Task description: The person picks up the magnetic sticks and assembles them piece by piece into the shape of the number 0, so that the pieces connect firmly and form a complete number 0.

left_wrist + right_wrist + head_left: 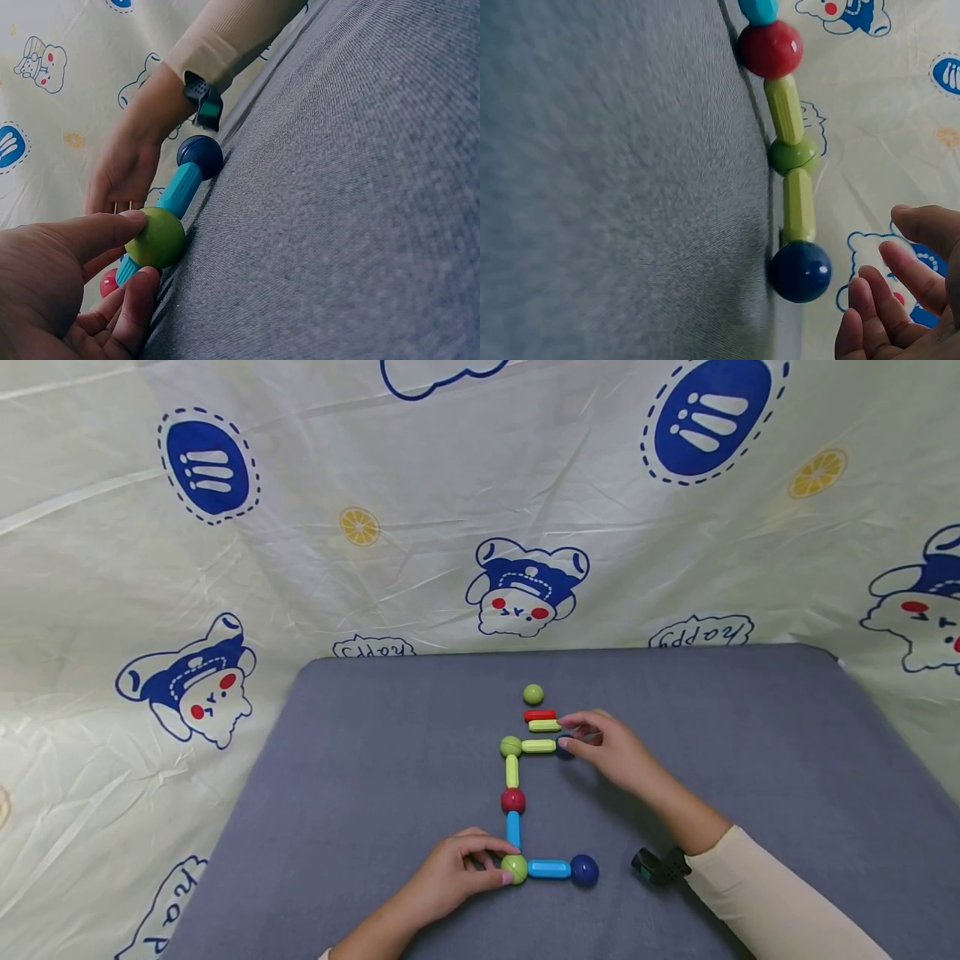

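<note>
A chain of balls and rods lies on the cloth. My left hand [457,872] pinches the green ball [155,238] at its near corner between thumb and fingers. From that ball one blue rod [549,869] runs right to a dark blue ball [585,871]. Another blue rod [513,831] leads away to a red ball [513,801], followed by a yellow-green rod [512,772] and a second green ball [511,746]. Beyond it, another yellow-green rod [799,204] ends at a second dark blue ball [800,271]. Beside that ball, my right hand [615,752] has its fingers spread, holding nothing.
Past the far end of the chain lie a loose yellow-green rod [544,726], a red rod [540,715] and a green ball [533,694]. The grey cloth-covered table [360,760] meets a printed white sheet [420,585] behind. A dark device [660,867] sits on my right wrist.
</note>
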Motion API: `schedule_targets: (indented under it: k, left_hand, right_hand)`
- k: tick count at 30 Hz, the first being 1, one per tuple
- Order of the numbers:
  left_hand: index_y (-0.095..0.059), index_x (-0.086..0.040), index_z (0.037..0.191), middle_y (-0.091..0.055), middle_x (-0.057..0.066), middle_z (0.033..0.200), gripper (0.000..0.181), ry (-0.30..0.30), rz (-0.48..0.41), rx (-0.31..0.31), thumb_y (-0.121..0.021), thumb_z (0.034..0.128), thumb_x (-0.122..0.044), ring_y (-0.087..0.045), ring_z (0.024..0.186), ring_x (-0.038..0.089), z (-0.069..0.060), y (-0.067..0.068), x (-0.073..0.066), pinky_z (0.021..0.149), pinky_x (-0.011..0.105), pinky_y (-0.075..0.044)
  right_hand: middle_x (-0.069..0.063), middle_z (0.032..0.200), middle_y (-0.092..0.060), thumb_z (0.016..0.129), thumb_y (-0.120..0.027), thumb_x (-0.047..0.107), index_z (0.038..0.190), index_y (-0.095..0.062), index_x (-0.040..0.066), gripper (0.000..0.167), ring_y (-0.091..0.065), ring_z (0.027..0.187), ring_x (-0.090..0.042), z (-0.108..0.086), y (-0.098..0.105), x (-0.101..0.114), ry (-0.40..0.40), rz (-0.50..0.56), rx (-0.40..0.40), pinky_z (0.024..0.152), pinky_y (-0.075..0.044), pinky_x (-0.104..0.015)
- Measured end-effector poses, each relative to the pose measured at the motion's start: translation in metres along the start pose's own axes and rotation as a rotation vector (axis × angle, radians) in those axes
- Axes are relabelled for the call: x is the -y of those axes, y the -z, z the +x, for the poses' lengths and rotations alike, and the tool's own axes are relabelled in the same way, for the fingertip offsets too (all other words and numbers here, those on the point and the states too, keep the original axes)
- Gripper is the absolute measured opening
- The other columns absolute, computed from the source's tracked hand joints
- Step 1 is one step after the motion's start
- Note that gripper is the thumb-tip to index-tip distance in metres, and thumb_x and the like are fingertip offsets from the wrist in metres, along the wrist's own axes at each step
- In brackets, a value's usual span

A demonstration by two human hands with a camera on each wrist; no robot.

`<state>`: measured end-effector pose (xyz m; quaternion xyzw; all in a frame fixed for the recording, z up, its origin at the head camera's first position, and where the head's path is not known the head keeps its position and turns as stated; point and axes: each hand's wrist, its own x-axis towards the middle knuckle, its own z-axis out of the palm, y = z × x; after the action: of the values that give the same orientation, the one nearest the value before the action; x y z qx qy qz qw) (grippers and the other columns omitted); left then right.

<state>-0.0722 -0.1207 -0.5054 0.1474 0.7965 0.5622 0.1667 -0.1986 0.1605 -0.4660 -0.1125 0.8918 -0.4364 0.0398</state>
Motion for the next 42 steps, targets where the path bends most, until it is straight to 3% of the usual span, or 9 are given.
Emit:
schedule_targets:
  k: [8, 20, 37, 42]
  left_hand:
    - [-0.079, -0.022, 0.11, -0.069, 0.002, 0.1, 0.025, -0.001, -0.012, 0.002, -0.082, 0.0858, -0.024, -0.059, 0.08, 0.001, 0.0, -0.001, 0.0, 0.07, 0.018, -0.05]
    - [-0.078, -0.022, 0.11, -0.069, 0.001, 0.1, 0.025, -0.017, 0.002, -0.003, -0.082, 0.0853, -0.025, -0.06, 0.081, 0.001, 0.001, 0.0, 0.002, 0.071, 0.018, -0.05]
    - [-0.078, -0.022, 0.11, -0.069, 0.002, 0.1, 0.025, -0.024, 0.007, 0.002, -0.082, 0.0858, -0.025, -0.06, 0.081, 0.001, 0.001, 0.0, 0.002, 0.072, 0.018, -0.05]
    - [-0.078, -0.021, 0.11, -0.069, 0.002, 0.1, 0.025, -0.028, 0.004, 0.004, -0.082, 0.0858, -0.025, -0.06, 0.081, 0.001, 0.0, 0.0, 0.002, 0.071, 0.018, -0.05]
  right_hand:
    - [-0.017, 0.127, -0.061, 0.097, -0.07, 0.025, 0.126, -0.067, 0.008, 0.035, -0.059, 0.118, -0.035, 0.022, -0.007, -0.01, -0.057, 0.011, 0.017, 0.097, -0.051, -0.051]
    - [-0.019, 0.124, -0.061, 0.096, -0.07, 0.023, 0.122, -0.069, 0.005, 0.032, -0.059, 0.112, -0.034, 0.043, -0.015, -0.013, -0.039, -0.045, 0.033, 0.097, -0.049, -0.05]
    - [-0.019, 0.121, -0.064, 0.095, -0.071, 0.022, 0.118, -0.071, 0.003, 0.029, -0.061, 0.109, -0.032, 0.057, -0.02, -0.013, -0.049, -0.155, 0.1, 0.094, -0.052, -0.048]
    - [-0.019, 0.118, -0.065, 0.095, -0.07, 0.021, 0.115, -0.072, 0.002, 0.027, -0.061, 0.104, -0.03, 0.059, -0.02, -0.011, -0.049, -0.173, 0.11, 0.088, -0.053, -0.044]
